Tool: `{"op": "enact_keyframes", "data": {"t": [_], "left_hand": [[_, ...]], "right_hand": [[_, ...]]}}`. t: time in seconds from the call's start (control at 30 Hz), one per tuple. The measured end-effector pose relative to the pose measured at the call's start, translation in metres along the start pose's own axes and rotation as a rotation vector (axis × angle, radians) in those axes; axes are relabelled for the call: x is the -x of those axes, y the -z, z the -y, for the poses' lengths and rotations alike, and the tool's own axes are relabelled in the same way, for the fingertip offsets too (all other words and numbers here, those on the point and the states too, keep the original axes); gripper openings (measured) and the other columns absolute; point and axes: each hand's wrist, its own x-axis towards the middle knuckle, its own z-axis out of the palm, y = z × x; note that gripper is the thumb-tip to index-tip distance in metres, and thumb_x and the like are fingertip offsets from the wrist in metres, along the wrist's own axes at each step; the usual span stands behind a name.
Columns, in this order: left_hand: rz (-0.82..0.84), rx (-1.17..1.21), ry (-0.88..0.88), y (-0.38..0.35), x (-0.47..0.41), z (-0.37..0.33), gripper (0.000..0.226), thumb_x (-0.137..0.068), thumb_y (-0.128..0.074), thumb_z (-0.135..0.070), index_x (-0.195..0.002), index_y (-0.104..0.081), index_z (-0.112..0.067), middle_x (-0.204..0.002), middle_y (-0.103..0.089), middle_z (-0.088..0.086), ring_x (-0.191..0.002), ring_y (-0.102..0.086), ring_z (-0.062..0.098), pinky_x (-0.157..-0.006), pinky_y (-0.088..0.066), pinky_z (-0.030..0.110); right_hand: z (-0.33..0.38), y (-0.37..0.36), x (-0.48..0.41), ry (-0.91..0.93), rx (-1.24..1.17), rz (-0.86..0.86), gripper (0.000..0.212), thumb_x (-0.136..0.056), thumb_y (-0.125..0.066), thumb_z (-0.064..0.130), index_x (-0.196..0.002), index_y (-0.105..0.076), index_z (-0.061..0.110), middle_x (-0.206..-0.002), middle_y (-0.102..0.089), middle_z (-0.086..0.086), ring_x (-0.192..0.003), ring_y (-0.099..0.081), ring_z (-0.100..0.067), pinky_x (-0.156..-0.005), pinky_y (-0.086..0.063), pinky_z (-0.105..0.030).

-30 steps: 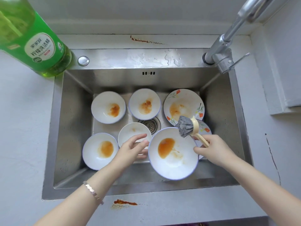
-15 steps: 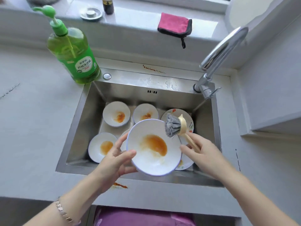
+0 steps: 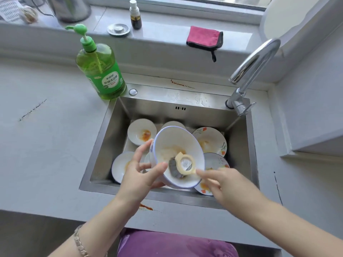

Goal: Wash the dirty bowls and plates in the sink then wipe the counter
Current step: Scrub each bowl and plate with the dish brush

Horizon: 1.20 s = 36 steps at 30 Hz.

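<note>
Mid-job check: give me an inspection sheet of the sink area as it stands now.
Surface: grey counter with reddish stains by the sink edges.
Job's things: bowl held tilted over the sink; brush inside it; dirty bowls and plates below.
Clutter: soap bottle, pink cloth on sill.
Grips: left grip holds bowl; right grip holds brush, blurred.
Cables: dark cord at sill's far left.
Surroundings: faucet, no water seen running.
</note>
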Motion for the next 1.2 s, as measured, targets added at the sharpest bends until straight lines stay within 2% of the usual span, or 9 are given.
{"op": "enact_keyframes", "data": {"t": [0.13, 0.3, 0.4, 0.5, 0.63, 0.8, 0.97, 1.1, 1.2], "left_hand": [[0.026, -0.054, 0.026, -0.009, 0.004, 0.003, 0.058, -0.064, -0.071, -0.023, -0.110, -0.052, -0.053, -0.096, -0.063, 0.017, -0.072, -0.070, 0.017, -0.058, -0.056, 0.026], [-0.044, -0.093, 0.026, -0.010, -0.002, -0.006, 0.054, -0.083, -0.064, -0.003, -0.109, -0.052, -0.049, -0.095, -0.061, 0.027, -0.064, -0.066, 0.015, -0.052, -0.054, 0.024], [-0.061, -0.130, 0.010, -0.009, -0.008, -0.011, 0.053, -0.085, -0.059, 0.000, -0.116, -0.053, -0.042, -0.086, -0.060, 0.018, -0.058, -0.065, 0.009, -0.050, -0.053, 0.023], [0.018, -0.151, 0.049, -0.021, -0.004, -0.008, 0.050, -0.086, -0.058, -0.001, -0.108, -0.053, -0.045, -0.082, -0.063, 0.015, -0.058, -0.067, 0.009, -0.048, -0.052, 0.024], [-0.043, -0.129, 0.030, -0.021, -0.010, -0.015, 0.048, -0.087, -0.055, 0.000, -0.109, -0.052, -0.043, -0.065, -0.061, 0.006, -0.051, -0.063, 0.005, -0.045, -0.051, 0.022], [-0.004, -0.173, 0.071, -0.023, -0.012, -0.013, 0.047, -0.087, -0.055, -0.002, -0.108, -0.054, -0.044, -0.075, -0.067, 0.009, -0.059, -0.067, 0.008, -0.047, -0.052, 0.025], [-0.043, -0.136, 0.046, -0.016, -0.012, -0.020, 0.047, -0.088, -0.054, -0.001, -0.108, -0.052, -0.043, -0.076, -0.064, 0.009, -0.056, -0.065, 0.005, -0.046, -0.052, 0.023], [-0.049, -0.133, 0.054, -0.019, -0.016, -0.021, 0.045, -0.088, -0.055, -0.003, -0.111, -0.052, -0.042, -0.066, -0.067, 0.000, -0.056, -0.065, 0.005, -0.045, -0.051, 0.024], [0.008, -0.121, 0.081, -0.027, -0.012, -0.018, 0.044, -0.089, -0.053, -0.003, -0.111, -0.051, -0.041, -0.060, -0.067, -0.003, -0.054, -0.065, 0.005, -0.045, -0.051, 0.023]], "right_hand": [[0.014, 0.000, 0.000, 0.127, -0.341, 0.021, 0.029, -0.094, -0.052, 0.025, -0.119, -0.062, 0.036, -0.113, -0.067, 0.011, -0.104, -0.058, -0.006, -0.087, -0.045, -0.018], [-0.019, 0.008, -0.025, -0.053, -0.058, -0.083, 0.031, -0.096, -0.046, 0.030, -0.121, -0.057, 0.045, -0.098, -0.064, 0.006, -0.095, -0.057, -0.015, -0.072, -0.041, -0.025], [-0.008, 0.002, -0.009, -0.007, -0.258, 0.087, 0.029, -0.095, -0.049, 0.028, -0.117, -0.062, 0.041, -0.112, -0.068, 0.013, -0.106, -0.060, -0.007, -0.088, -0.048, -0.027], [0.006, 0.004, -0.017, 0.097, -0.348, -0.014, 0.031, -0.093, -0.052, 0.021, -0.117, -0.063, 0.038, -0.108, -0.068, 0.013, -0.105, -0.060, -0.009, -0.087, -0.048, -0.030], [-0.020, 0.006, -0.027, -0.042, 0.065, -0.071, 0.039, -0.098, -0.040, 0.025, -0.129, -0.048, 0.048, -0.092, -0.054, 0.001, -0.097, -0.055, -0.021, -0.068, -0.035, -0.027], [0.007, 0.001, -0.018, 0.091, -0.403, 0.066, 0.027, -0.093, -0.054, 0.023, -0.115, -0.065, 0.035, -0.112, -0.068, 0.016, -0.103, -0.059, 0.001, -0.088, -0.046, -0.020], [-0.027, 0.004, -0.032, -0.018, -0.035, -0.052, 0.037, -0.095, -0.046, 0.022, -0.123, -0.055, 0.044, -0.096, -0.064, 0.002, -0.094, -0.057, -0.017, -0.070, -0.040, -0.027], [0.005, -0.003, -0.017, 0.107, -0.355, 0.049, 0.033, -0.093, -0.053, 0.016, -0.118, -0.063, 0.035, -0.091, -0.068, 0.015, -0.077, -0.058, 0.002, -0.069, -0.042, -0.014], [-0.001, 0.002, -0.042, 0.038, -0.287, -0.129, 0.035, -0.093, -0.051, 0.018, -0.120, -0.061, 0.036, -0.095, -0.068, 0.000, -0.084, -0.062, -0.010, -0.076, -0.046, -0.030]]}}
